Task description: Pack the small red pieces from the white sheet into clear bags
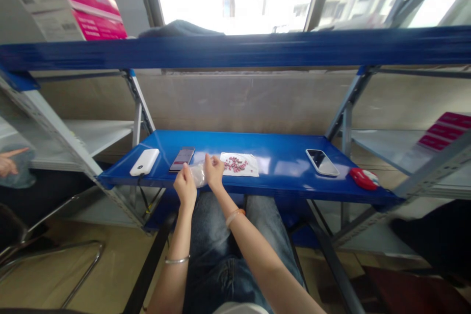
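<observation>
Left hand [185, 185] and right hand [214, 170] both pinch a small clear plastic bag [198, 174] between closed fingertips, holding it at the front edge of the blue counter [279, 176]. Just right of the bag lies a white sheet [240, 164] carrying small pink pieces [234, 164]. A dark phone [182, 158] and white power bank [144, 162] lie to the left; a second phone [322, 162] and red case [363, 178] lie well apart to the right.
</observation>
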A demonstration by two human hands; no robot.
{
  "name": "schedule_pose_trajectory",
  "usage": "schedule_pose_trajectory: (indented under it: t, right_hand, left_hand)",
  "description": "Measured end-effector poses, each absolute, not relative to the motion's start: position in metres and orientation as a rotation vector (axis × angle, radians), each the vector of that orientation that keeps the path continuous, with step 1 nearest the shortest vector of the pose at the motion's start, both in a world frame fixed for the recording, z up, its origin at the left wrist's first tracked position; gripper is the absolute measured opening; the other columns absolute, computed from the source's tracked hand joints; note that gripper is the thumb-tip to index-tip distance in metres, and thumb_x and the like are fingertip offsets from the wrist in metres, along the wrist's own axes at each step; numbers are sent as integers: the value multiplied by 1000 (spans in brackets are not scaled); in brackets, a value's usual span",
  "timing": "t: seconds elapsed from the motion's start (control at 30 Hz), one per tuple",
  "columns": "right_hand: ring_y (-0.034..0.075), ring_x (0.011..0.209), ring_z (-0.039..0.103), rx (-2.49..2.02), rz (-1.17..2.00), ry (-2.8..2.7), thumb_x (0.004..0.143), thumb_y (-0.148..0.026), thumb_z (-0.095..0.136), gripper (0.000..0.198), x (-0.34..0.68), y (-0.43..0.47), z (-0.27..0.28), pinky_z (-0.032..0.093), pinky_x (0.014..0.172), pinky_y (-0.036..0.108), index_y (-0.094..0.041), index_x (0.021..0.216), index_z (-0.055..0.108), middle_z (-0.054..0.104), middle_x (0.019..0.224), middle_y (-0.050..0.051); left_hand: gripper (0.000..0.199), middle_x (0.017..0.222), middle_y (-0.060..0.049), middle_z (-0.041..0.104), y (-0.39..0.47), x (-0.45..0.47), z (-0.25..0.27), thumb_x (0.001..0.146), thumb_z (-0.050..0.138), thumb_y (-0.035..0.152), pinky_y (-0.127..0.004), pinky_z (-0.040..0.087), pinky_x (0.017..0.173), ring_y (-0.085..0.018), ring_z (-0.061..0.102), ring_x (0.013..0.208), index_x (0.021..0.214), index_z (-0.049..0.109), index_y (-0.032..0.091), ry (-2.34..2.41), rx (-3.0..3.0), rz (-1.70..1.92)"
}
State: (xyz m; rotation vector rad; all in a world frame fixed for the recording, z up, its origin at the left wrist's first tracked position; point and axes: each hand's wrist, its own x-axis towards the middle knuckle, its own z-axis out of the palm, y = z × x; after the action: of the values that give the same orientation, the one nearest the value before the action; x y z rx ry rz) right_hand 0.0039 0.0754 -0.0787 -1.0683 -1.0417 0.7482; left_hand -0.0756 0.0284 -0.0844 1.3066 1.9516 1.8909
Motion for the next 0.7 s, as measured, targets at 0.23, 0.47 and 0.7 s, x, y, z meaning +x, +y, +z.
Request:
schedule_pose_trajectory:
  t: [0.23, 0.47, 0.7]
  right_hand:
    - [11, 53, 38, -1213, 688, -1028, 81, -46, 44, 38, 10, 54, -77, 30, 55, 23, -20, 54, 39, 39, 51, -5]
    - [13, 55, 40, -1284, 752, -1011, 80, -46, 45, 36, 21, 43, -84, 31, 55, 24, -20, 55, 44, 43, 52, -4]
    - [14, 57, 44, -1319, 737, -1056, 81, -47, 43, 36, 26, 39, -85, 31, 56, 24, -20, 57, 50, 49, 54, -2]
  left_hand:
    - [46, 63, -12, 66, 30, -69, -89, 89, 37, 43, -27, 37, 57, -20, 59, 59, 69, 68, 15, 2121, 1391, 1853]
    - [49, 47, -5, 55, 25, -62, -87, 86, 41, 47, -24, 31, 53, -10, 39, 46, 53, 59, 14, 2024, 1452, 1939]
    - [55, 40, 0, 45, 21, -57, -89, 87, 37, 48, -23, 30, 50, -9, 30, 46, 45, 50, 15, 1961, 1378, 1946]
